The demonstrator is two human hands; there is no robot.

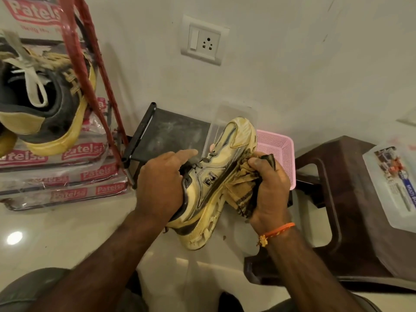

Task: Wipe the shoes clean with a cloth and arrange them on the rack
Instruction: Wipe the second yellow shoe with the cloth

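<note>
Shoe point(216, 183) mid-wipe: my left hand point(162, 183) grips its collar, right hand point(267, 190) clenches cloth point(242, 188) vs sole. Another shoe point(42, 102) already on rack point(90, 70); this one's left.

Dirty cream shoe point(216, 176) tilted, toe up; crumpled striped cloth point(243, 188) against sole.

Cream-yellow shoe point(216, 176) with dark trim at centre. Tan cloth point(244, 190) with black stripes at three o'clock of it. Pink mesh basket point(278, 149) at one o'clock. Red rack point(90, 70) at ten o'clock, bearing a grey-and-yellow shoe point(42, 109) (white laces). Orange wrist thread point(278, 230).
</note>
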